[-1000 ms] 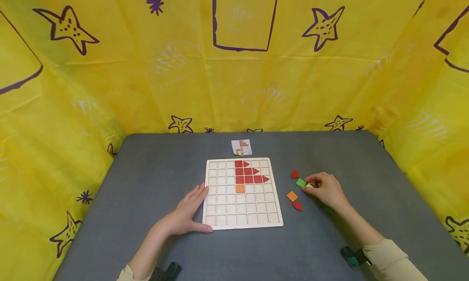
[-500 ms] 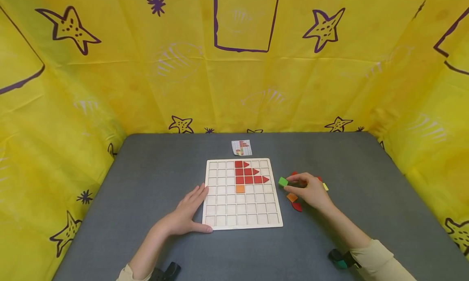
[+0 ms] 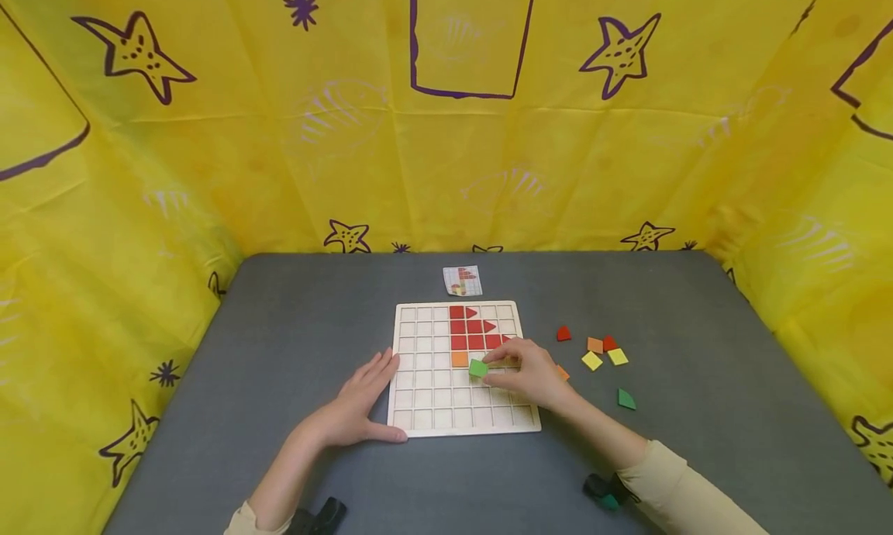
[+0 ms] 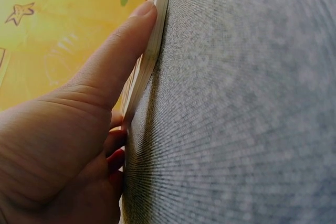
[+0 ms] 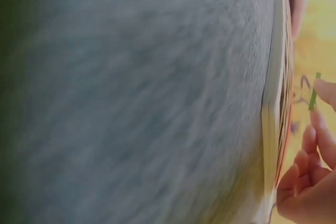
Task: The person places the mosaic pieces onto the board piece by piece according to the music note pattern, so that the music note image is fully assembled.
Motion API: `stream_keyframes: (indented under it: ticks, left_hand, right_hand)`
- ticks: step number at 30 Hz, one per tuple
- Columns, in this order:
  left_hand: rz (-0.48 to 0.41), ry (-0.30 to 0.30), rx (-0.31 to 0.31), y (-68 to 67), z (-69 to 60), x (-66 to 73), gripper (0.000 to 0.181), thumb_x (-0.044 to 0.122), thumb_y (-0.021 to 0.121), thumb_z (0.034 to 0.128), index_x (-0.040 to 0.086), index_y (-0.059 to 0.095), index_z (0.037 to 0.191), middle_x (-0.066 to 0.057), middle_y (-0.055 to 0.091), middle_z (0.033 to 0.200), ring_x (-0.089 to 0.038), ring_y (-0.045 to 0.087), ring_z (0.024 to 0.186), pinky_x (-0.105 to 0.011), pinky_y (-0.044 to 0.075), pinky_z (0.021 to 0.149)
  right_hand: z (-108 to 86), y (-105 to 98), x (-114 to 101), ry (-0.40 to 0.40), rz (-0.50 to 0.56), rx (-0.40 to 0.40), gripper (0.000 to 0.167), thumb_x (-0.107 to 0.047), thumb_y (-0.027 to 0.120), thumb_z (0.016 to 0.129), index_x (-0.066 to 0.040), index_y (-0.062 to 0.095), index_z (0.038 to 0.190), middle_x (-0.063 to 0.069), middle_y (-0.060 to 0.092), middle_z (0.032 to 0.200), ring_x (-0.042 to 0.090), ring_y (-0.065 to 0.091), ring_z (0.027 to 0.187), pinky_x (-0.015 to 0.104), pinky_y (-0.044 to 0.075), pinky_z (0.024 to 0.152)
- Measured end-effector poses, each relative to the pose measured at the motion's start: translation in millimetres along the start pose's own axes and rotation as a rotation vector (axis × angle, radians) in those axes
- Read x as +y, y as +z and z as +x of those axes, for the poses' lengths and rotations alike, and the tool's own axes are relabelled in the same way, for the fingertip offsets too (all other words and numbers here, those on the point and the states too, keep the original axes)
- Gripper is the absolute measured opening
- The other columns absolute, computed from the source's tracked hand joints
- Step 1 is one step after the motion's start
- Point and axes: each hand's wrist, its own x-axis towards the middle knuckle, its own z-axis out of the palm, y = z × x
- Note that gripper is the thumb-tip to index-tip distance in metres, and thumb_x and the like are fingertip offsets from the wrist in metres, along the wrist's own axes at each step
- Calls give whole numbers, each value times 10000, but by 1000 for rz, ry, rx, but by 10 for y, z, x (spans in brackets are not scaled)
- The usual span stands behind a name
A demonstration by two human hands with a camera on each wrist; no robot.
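While the far side and both flanks are closed off by a yellow cloth (image 3: 446,155) printed with dark-outlined starfish, the foreground is filled by a grey table (image 3: 446,481). On it a pale wooden grid board (image 3: 432,399) is laid flat. The board's left edge is touched by the left hand (image 3: 356,407), whose fingers are held straight and somewhat spread, with the thumb rested near the front left corner and nothing gripped. The right hand (image 3: 533,374) is held over the board, its thumb and index finger parted only by a green square tile (image 3: 477,368), which is pinched between them; in the wrist views the tile is seen raised off the board. Just behind the board a small printed card (image 3: 463,281) is laid. In the grid, three rows are formed by red square tiles (image 3: 457,326), each ended by a red triangular tile (image 3: 471,312); below them an orange square tile (image 3: 460,359) is set, near the green one. To the right, yellow square tiles (image 3: 592,361), loose orange tiles (image 3: 595,345), one partly hidden by the right hand, a green quarter-round tile (image 3: 625,399) and small red tiles (image 3: 563,333) are scattered.
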Motion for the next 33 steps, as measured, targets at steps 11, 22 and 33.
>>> stream_keyframes:
  ticks: [11,22,33]
  left_hand:
    - [-7,-14,-3,3,-1,-1,1197,575,809,698,57,160,1560,-114,79,1629,-334,62,1481,-605,157,1113]
    - [-7,-29,-6,13,-1,-13,1202,574,815,689,73,160,1563,-101,74,1631,-324,57,1484,-609,147,1114]
    - [-17,-9,2,5,-1,9,1190,574,809,700,43,175,1556,-133,93,1625,-355,72,1476,-625,159,1102]
  right_hand:
    - [170,172,-92,-205,-151,-50,239,-192,854,708,-160,761,926,-98,669,875,131,545,879,352,434,820]
    - [147,185,-119,-190,-162,-69,241,-191,845,721,-179,744,940,-97,646,894,140,511,923,354,417,831]
    - [-4,-85,74,-52,-85,-2,251,-290,846,754,-227,757,980,-87,648,957,163,491,919,366,409,771]
